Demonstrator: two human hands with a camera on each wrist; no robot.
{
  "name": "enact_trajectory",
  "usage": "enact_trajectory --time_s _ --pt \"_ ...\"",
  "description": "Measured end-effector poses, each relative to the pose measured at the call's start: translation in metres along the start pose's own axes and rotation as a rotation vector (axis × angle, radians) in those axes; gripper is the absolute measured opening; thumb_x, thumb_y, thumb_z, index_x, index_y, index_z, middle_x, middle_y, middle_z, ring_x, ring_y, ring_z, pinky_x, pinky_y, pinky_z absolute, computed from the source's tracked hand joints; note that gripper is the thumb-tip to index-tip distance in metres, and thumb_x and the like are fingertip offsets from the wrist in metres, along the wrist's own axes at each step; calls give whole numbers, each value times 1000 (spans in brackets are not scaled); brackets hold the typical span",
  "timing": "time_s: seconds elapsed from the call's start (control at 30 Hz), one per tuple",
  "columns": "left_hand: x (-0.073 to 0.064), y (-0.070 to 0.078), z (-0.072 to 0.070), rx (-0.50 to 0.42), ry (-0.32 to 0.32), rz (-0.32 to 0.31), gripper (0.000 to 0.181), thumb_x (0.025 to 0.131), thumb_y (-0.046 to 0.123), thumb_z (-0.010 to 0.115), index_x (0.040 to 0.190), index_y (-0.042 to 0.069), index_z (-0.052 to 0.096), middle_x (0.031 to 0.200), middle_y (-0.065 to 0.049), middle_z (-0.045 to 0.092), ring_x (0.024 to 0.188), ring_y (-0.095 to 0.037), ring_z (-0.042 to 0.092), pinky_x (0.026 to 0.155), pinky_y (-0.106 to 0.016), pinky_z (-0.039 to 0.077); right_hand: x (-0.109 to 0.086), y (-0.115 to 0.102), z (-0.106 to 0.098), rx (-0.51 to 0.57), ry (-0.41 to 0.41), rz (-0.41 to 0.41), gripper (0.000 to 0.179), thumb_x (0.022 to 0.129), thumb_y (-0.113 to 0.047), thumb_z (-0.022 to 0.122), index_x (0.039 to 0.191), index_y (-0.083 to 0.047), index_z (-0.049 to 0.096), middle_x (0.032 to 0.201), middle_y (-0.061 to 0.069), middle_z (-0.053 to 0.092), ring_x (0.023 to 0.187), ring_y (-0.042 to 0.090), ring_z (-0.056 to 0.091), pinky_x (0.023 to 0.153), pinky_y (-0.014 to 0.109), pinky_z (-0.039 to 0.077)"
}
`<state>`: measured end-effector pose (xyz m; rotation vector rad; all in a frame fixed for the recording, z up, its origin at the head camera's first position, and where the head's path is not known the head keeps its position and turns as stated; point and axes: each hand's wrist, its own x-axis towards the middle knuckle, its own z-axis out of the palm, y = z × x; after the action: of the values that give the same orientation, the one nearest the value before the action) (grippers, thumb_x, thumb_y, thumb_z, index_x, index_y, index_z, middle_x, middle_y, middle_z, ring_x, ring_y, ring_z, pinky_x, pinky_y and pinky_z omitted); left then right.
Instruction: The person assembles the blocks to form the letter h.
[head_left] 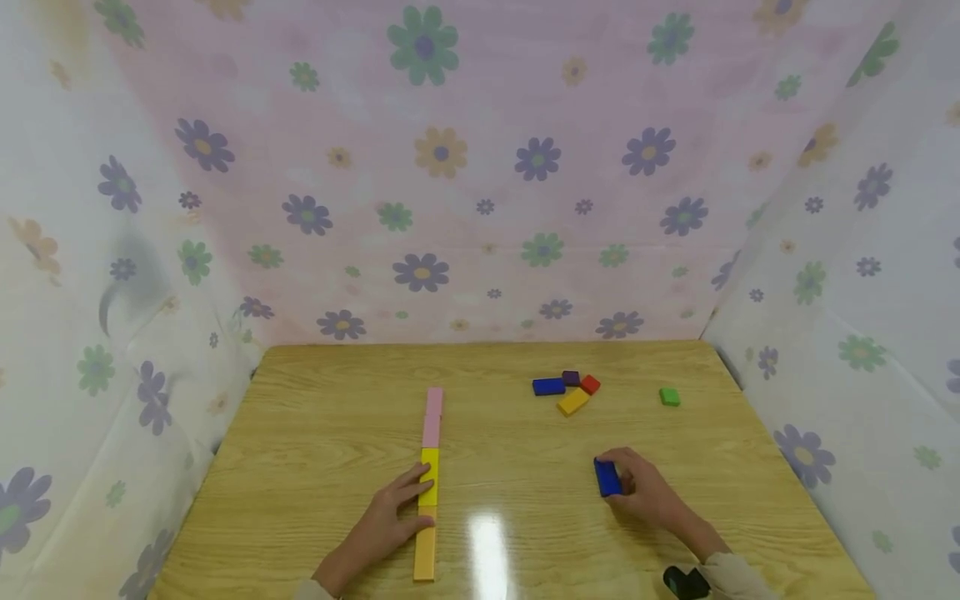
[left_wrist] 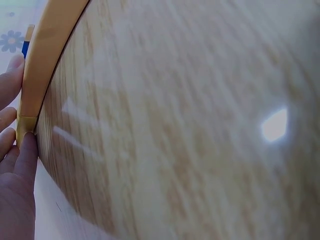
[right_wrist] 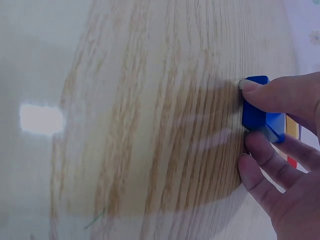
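A straight row of blocks runs away from me on the left of the table: light orange (head_left: 424, 554) nearest, then yellow (head_left: 430, 457), then pink (head_left: 432, 423) at the far end. My left hand (head_left: 384, 518) rests at the row's left side, fingers extended onto the yellow part and thumb on the orange part. In the left wrist view, its fingers (left_wrist: 26, 160) touch the row's side. On the right, my right hand (head_left: 647, 492) pinches a blue rectangular block (head_left: 607, 478) between thumb and fingers, close over the table; the right wrist view shows this blue block (right_wrist: 255, 112) too.
Beyond the right hand lie a second blue block (head_left: 549, 387), a dark purple block (head_left: 571, 378), a red block (head_left: 591, 384) and an orange-yellow block (head_left: 573, 402), close together. A green block (head_left: 670, 397) lies apart, farther right. Flowered cloth (head_left: 480, 208) walls the wooden table (head_left: 337, 400).
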<state>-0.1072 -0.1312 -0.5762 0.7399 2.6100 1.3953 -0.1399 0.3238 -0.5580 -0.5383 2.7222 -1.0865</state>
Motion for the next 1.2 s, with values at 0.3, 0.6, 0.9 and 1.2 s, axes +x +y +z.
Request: enact_trajectory --time_s 0.3,0.6,0.9,1.2 --pt "2 -2 1 6 -1 -5 54 82 24 74 128 0 58 147 -10 38 135 -32 34 103 -48 36 0 -1 1 11 -7 0 55 75 -3 78 125 -4 54 126 19 49 68 9 50 56 22 47" --pt "0 0 0 0 -2 -12 54 81 21 75 128 0 57 147 -10 38 134 -32 34 103 -48 35 0 -8 3 53 -14 -20 52 75 -9 80 122 2 58 122 21 50 72 12 54 58 23 49" --pt "-1 -2 1 -9 -14 -16 54 82 21 74 128 -1 56 147 -10 37 135 -33 32 103 -47 35 0 -21 4 89 -35 -37 53 76 -14 81 121 4 58 120 21 51 73 15 56 59 25 52" --pt "0 -2 2 -6 -10 -16 55 81 22 75 128 0 57 147 -10 38 135 -32 33 103 -47 35 -1 -35 6 109 -25 -92 53 76 -16 81 120 2 59 118 20 52 73 13 57 58 25 52"
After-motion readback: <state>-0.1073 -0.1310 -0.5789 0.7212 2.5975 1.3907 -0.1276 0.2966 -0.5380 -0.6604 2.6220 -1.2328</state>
